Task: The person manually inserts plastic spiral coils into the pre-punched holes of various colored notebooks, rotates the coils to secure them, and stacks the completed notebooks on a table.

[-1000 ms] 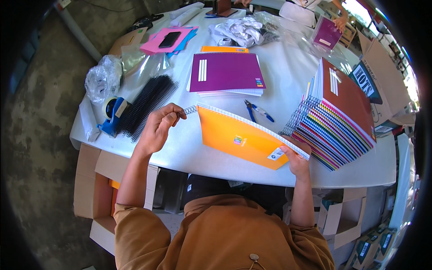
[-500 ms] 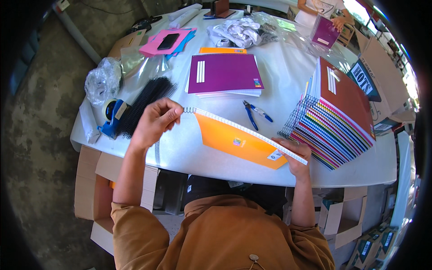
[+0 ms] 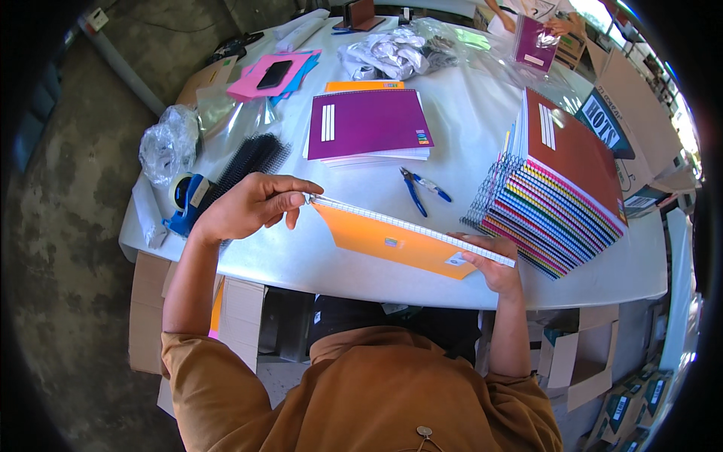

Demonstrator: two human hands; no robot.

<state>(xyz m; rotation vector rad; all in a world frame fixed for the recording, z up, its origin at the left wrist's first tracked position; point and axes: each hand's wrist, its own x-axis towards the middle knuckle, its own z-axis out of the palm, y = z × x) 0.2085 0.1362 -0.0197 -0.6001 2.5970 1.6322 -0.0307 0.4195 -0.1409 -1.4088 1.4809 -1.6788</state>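
An orange-covered notebook [image 3: 361, 237] is held up over the near table edge, its punched edge uppermost. My right hand [image 3: 498, 267] is closed round its right end. At its left corner, the thumb and index finger of my left hand [image 3: 260, 205] pinch the end of a dark spiral binding coil [image 3: 309, 199]; most of the coil is hidden along the edge. Beyond lies a stack of loose sheets with a purple cover [image 3: 369, 124] on top. Blue-handled cutting pliers [image 3: 418, 192] rest between that stack and the notebook.
At right stands a tall stack of spiral notebooks [image 3: 572, 143]. Black coils [image 3: 252, 162], a blue tape dispenser [image 3: 188, 203] and crumpled plastic [image 3: 169, 143] lie at left. A phone [image 3: 275, 74] sits on coloured sheets. Across the table, a person holds a purple notebook [image 3: 536, 44].
My left hand has moved right against the notebook's corner, and the length of coil sticking out there has shortened. The right hand keeps its hold.
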